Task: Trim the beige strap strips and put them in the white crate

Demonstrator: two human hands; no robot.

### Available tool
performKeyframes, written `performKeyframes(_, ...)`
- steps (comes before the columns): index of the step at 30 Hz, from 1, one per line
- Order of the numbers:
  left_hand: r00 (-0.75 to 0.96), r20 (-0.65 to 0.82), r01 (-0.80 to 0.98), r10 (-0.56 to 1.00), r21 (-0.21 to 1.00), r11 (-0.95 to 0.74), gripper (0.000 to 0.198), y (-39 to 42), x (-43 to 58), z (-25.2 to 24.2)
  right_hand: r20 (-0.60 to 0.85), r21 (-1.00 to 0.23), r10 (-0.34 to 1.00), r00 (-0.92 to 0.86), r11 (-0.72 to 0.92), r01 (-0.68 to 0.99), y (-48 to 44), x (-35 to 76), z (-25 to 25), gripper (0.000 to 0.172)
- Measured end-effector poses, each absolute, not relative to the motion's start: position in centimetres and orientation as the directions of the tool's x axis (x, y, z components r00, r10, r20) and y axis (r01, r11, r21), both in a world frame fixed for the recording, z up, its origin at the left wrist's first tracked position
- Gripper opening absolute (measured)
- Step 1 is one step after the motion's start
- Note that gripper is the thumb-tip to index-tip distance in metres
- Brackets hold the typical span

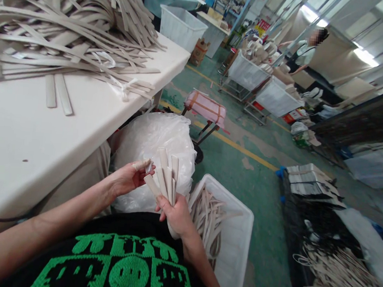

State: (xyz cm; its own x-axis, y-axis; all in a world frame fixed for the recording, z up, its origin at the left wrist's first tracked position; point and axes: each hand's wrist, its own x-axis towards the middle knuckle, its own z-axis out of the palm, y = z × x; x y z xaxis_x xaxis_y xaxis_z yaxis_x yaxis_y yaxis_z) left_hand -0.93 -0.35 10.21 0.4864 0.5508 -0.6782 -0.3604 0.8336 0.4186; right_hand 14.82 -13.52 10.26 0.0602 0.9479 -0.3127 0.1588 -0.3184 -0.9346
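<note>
My right hand point(176, 212) is closed around the lower ends of several beige strips point(165, 177), whose free ends fan out upward. Just left of them, my left hand point(137, 175) has its thumb and fingers pressed together on a small whitish piece point(149, 166), too small to name. Both hands are above a big translucent plastic bag point(159, 131). On the white table point(16, 131) at the left lies a large heap of similar strips point(74, 24), with two strip ends jutting toward me.
A white bin point(248, 239) holding strips stands at my right. Beyond the table are a pink padded stool point(206, 107) and white carts point(248, 74). A person point(303, 53) stands behind the carts. More strips point(350, 285) lie at the lower right.
</note>
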Motion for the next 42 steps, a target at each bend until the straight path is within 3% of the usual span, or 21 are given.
performKeyframes(13,0.489,-0.602,-0.383,0.631,0.501,0.776,0.013,-1.1,-0.9,8.9,-0.258,-0.927,0.951,0.169,-0.293,0.233,-12.7,14.0,9.0,0.029)
performKeyframes(21,0.559,-0.450,-0.294,0.697,0.678,0.674,0.031,-2.6,0.1,9.0,-0.281,-0.950,0.946,0.160,-0.298,0.091,-10.8,13.5,10.1,0.043)
performKeyframes(27,0.310,-0.508,-0.418,0.803,0.686,0.595,0.028,-0.3,-1.0,9.3,-0.315,-0.934,0.947,0.068,-0.322,0.154,-13.0,14.5,10.9,0.035)
performKeyframes(29,0.373,-0.494,-0.381,0.786,0.691,0.615,0.031,-1.0,-0.7,9.3,-0.305,-0.930,0.944,0.122,-0.323,0.174,-13.0,14.4,10.8,0.034)
performKeyframes(33,0.657,-0.354,-0.261,0.666,0.722,0.641,0.042,-3.1,0.3,10.1,-0.228,-0.953,0.951,0.210,-0.262,0.153,-11.8,13.8,10.9,0.042)
performKeyframes(35,0.603,-0.340,-0.295,0.722,0.746,0.597,0.043,-2.8,0.0,10.6,-0.210,-0.958,0.960,0.187,-0.240,0.157,-11.5,13.8,11.0,0.046)
performKeyframes(38,0.386,-0.369,-0.369,0.845,0.778,0.508,0.042,-1.6,-1.0,11.3,-0.203,-0.953,0.972,0.120,-0.224,0.203,-11.8,13.8,11.1,0.046)
performKeyframes(40,0.411,-0.358,-0.350,0.838,0.787,0.508,0.040,-1.7,-1.3,11.6,-0.172,-0.955,0.979,0.112,-0.193,0.226,-11.8,13.6,11.1,0.043)
performKeyframes(42,0.539,-0.325,-0.306,0.777,0.784,0.540,0.041,-2.5,-1.1,11.9,-0.129,-0.963,0.982,0.138,-0.157,0.218,-11.3,13.3,11.2,0.041)
